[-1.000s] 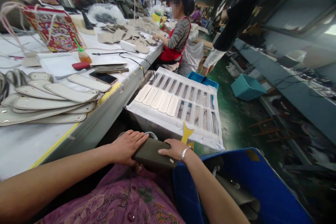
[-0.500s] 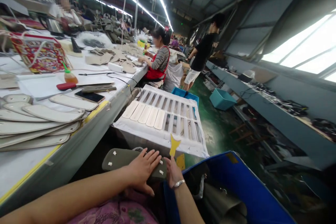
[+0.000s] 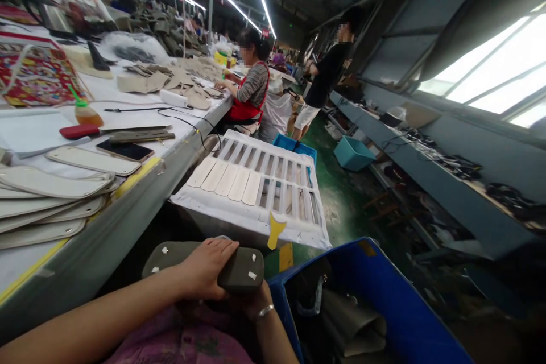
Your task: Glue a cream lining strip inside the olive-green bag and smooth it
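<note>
Several pale strips (image 3: 46,199) are lying overlapped on the worktable (image 3: 21,261) at left, and a phone (image 3: 125,149) is lying beyond them. Next, an olive piece (image 3: 241,269) with white tabs near its corners is sitting before the person's body; the left hand (image 3: 205,270) is clasping its middle from above. Farther out, five flat strips (image 3: 226,179) are resting on a slatted frame (image 3: 251,219). The right hand (image 3: 259,298) is reaching beneath the piece's right end, its fingers lying hidden, so I cannot tell its grip. Rightmost, a blue bin (image 3: 396,284) is holding olive material (image 3: 352,321).
</note>
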The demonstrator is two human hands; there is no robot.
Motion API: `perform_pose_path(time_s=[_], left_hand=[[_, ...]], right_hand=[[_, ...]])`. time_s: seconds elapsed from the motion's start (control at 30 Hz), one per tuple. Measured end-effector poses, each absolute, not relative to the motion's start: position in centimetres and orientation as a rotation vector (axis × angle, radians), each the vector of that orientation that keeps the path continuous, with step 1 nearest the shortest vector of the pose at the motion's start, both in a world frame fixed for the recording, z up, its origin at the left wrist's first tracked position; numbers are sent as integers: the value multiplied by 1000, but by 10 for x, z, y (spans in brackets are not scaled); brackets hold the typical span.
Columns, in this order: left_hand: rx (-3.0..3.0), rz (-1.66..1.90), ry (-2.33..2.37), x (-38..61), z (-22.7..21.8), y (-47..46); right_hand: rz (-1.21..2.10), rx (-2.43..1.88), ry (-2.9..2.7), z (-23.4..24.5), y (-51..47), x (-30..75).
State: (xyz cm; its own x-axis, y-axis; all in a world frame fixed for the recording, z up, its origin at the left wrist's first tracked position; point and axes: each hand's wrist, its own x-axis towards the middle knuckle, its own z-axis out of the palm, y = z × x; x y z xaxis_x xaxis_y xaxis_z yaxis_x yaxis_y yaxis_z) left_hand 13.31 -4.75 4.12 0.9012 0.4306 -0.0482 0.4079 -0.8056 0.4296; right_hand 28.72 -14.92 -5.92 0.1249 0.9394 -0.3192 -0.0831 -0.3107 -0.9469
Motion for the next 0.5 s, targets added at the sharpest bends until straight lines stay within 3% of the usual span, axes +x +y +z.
perform_pose_path(time_s=[0.2,0.5], left_hand=[[2530,209,567,136,50,-40],[2502,121,634,140,52,-33]], right_hand=[[1482,-1138,-405,-72,-181,315],[1548,-1112,-479,-110,-177,313]])
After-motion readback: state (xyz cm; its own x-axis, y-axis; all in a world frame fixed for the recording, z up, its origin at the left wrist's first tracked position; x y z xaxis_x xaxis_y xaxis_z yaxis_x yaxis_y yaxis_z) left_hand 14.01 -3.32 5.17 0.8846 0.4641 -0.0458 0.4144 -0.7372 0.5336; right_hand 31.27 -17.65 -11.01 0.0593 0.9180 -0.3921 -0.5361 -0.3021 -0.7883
